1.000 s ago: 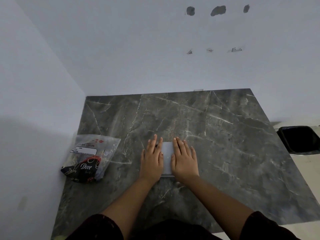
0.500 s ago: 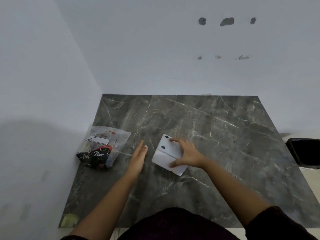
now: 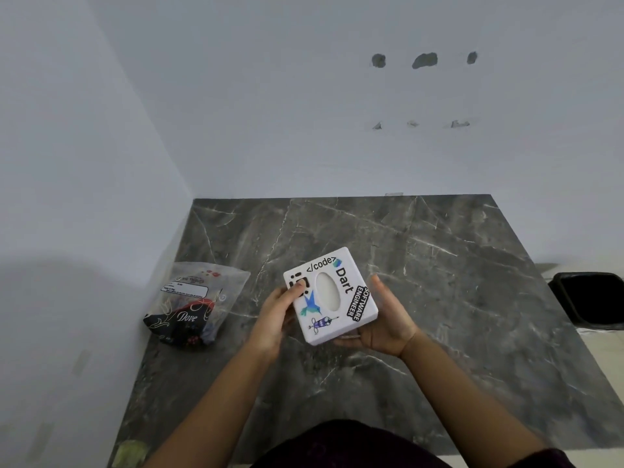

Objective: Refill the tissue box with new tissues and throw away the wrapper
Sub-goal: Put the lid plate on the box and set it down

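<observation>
The white square tissue box (image 3: 332, 317) is lifted above the dark marble table (image 3: 439, 282), its sticker-covered top with the oval slot facing me. My left hand (image 3: 275, 317) grips its left edge, thumb on the top. My right hand (image 3: 385, 324) cups it from below and the right side. A clear plastic pack of tissues (image 3: 194, 304), printed with "Dove" on a dark panel, lies on the table to the left, near the wall, apart from both hands.
A black bin (image 3: 591, 300) stands on the floor past the table's right edge. White walls close in the table at the back and left. A small yellowish scrap (image 3: 130, 452) lies at the front left corner.
The box lay flat under both palms. My right hand tipped it up, then both hands lifted it and turned its sticker face toward me.
</observation>
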